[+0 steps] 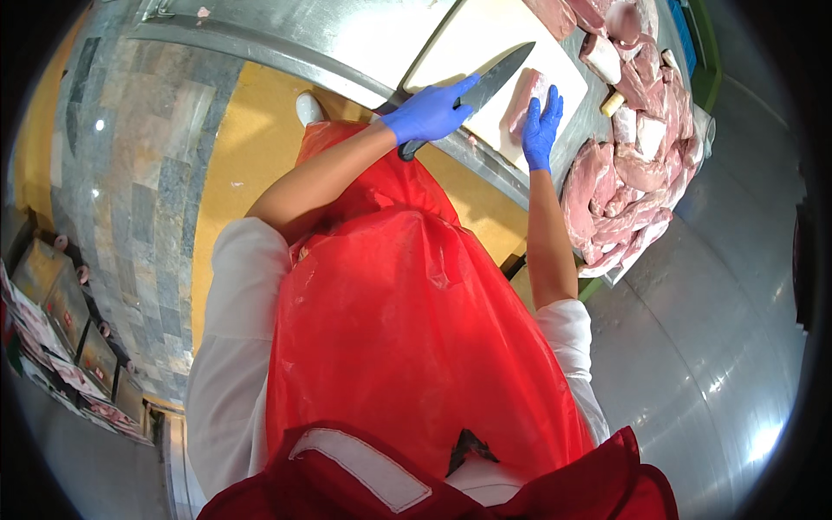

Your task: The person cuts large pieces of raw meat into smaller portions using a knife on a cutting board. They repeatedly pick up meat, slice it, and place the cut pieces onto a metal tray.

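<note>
My left hand (429, 113), in a blue glove, is closed around the dark handle of a large knife (501, 74). Its index finger stretches forward along the blade, which points to the far right over a white cutting board (464, 52). On the board, right of the blade, lies a small slab of pink meat (525, 97) with a pale edge. Alongside that slab is my right hand (540, 134), also blue-gloved, its fingers extended and touching or very near the slab's right side. The blade and the slab are apart.
A big heap of raw meat pieces (641, 165) covers the metal table right of the board. More meat (552, 16) lies at the board's far edge. The steel table's front edge (347, 76) runs before my red apron (390, 303). Trays (65, 295) stand at far left.
</note>
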Action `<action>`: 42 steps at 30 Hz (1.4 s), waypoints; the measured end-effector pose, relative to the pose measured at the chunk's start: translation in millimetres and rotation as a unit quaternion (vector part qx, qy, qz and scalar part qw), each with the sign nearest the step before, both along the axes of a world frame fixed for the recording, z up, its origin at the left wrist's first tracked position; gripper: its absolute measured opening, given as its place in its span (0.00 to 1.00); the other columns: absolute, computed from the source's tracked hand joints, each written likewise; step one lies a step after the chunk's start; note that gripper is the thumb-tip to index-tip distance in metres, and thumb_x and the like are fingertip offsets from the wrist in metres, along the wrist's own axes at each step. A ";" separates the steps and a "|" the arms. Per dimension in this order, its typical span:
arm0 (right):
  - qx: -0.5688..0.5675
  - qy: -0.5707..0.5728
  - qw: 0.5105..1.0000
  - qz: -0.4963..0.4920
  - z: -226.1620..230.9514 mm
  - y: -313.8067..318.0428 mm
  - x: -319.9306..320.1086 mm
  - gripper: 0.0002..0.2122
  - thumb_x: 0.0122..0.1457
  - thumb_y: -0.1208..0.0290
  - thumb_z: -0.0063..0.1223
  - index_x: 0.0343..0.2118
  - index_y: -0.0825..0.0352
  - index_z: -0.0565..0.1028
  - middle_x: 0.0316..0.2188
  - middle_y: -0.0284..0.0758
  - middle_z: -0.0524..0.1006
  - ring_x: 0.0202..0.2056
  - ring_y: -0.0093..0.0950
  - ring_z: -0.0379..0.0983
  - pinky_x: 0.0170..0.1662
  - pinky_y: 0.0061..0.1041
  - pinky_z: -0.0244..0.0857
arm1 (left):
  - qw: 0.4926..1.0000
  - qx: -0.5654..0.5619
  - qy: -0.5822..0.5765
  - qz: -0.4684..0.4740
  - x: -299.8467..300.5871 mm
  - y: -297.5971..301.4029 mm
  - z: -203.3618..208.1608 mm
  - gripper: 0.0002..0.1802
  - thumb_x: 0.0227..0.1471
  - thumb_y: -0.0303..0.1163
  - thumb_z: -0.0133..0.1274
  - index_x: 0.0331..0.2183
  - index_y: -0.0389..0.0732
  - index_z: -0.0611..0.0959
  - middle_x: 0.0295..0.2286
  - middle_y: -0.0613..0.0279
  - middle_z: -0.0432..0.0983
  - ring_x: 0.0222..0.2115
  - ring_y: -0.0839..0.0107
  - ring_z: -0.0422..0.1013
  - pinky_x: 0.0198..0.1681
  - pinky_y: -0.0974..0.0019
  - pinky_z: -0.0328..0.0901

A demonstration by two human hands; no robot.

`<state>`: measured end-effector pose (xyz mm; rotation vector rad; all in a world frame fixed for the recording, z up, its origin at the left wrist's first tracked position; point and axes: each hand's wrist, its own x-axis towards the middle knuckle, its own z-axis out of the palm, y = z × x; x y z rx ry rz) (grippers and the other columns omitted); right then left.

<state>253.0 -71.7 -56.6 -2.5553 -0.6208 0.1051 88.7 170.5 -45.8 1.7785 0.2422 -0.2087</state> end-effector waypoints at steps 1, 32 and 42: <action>-0.002 -0.004 1.000 -0.003 -0.5 -0.9 -0.4 0.27 0.68 0.58 0.45 0.66 0.67 0.61 0.67 0.48 0.58 0.70 0.46 0.46 0.70 0.40 0.43 | 1.000 0.012 -0.004 0.000 7.2 -4.5 -1.0 0.34 0.61 0.43 0.48 0.66 0.47 0.62 0.45 0.42 0.77 0.43 0.46 0.75 0.49 0.53 0.68; 0.019 -0.035 0.997 -0.072 -14.9 1.5 -5.5 0.29 0.65 0.56 0.47 0.66 0.65 0.61 0.67 0.51 0.57 0.69 0.47 0.49 0.68 0.39 0.49 | 0.976 0.155 -0.010 -0.154 147.1 -22.5 -16.3 0.29 0.59 0.39 0.41 0.61 0.48 0.71 0.33 0.46 0.81 0.29 0.56 0.78 0.33 0.54 0.73; 0.025 -0.048 0.996 -0.076 -18.6 -0.6 -4.8 0.27 0.65 0.57 0.47 0.65 0.63 0.63 0.66 0.53 0.58 0.68 0.48 0.51 0.67 0.40 0.49 | 0.966 0.187 -0.064 -0.168 151.7 -16.4 -34.6 0.21 0.58 0.38 0.44 0.35 0.31 0.86 0.34 0.37 0.80 0.35 0.42 0.78 0.42 0.46 0.71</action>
